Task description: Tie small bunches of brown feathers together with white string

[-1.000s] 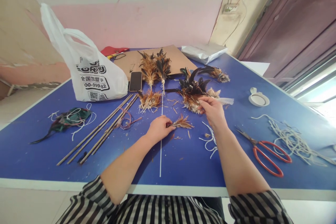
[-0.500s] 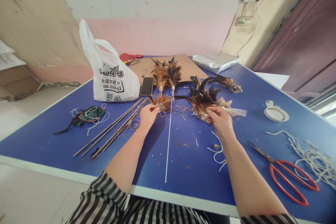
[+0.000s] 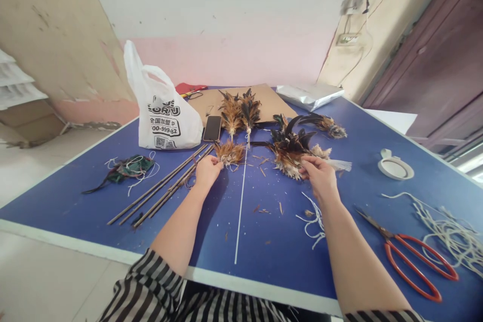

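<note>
Between the closed fingertips of my left hand is the near end of a small bunch of brown feathers, lying low over the table. My right hand pinches at the near edge of a larger pile of black, brown and whitish feathers; how many feathers it grips is hidden by the fingers. Two tied feather bundles, one lighter brown and one darker, lie farther back with their pale bound stems toward me. Another feather clump is behind the pile.
Thin sticks lie left of my left arm, near a dark green tangle with string. A white plastic bag and a phone stand behind. At right are red-handled scissors, white cord and a tape roll.
My left hand has shifted slightly left and nearer, showing more of the brown bunch. My right hand stays at the pile's edge. The whole view has tilted up a little.
</note>
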`<state>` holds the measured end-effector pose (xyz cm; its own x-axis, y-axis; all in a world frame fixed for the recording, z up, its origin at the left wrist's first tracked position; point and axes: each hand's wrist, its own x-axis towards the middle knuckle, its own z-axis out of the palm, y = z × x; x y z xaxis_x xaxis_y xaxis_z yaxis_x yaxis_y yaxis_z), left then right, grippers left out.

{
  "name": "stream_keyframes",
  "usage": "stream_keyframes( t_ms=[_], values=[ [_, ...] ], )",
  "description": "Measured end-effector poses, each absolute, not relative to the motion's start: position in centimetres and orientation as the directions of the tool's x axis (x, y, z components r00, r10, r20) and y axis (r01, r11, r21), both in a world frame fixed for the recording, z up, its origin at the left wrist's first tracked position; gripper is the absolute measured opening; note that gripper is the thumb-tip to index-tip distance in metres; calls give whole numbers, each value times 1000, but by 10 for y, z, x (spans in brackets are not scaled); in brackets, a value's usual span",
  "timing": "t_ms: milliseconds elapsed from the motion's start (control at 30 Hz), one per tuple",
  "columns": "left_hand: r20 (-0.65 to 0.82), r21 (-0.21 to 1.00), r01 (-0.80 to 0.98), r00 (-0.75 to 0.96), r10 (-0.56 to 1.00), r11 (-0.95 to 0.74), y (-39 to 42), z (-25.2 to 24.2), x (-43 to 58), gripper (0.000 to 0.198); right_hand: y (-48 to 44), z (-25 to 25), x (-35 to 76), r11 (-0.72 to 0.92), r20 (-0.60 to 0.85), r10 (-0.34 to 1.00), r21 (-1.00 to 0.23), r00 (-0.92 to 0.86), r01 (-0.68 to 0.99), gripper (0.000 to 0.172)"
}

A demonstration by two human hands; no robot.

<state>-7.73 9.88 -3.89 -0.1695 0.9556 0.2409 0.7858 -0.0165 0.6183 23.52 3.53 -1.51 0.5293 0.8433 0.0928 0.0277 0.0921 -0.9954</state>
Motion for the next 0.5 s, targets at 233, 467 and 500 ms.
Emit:
stream_keyframes(
  t_ms=[233,467,500],
  values=[
    [534,596,688,47,844,-415,46,28,-38,22,34,-18,254,40,232,761,-949,606,314,33],
    [71,990,75,468,881,-120,15,24,35,23,31,-23,266,-125,344,804,-700,485,704,27],
    [5,1000,12,473,881,-12,17,18,39,24,31,-23,266,-155,321,823,-667,469,728,26]
  ],
)
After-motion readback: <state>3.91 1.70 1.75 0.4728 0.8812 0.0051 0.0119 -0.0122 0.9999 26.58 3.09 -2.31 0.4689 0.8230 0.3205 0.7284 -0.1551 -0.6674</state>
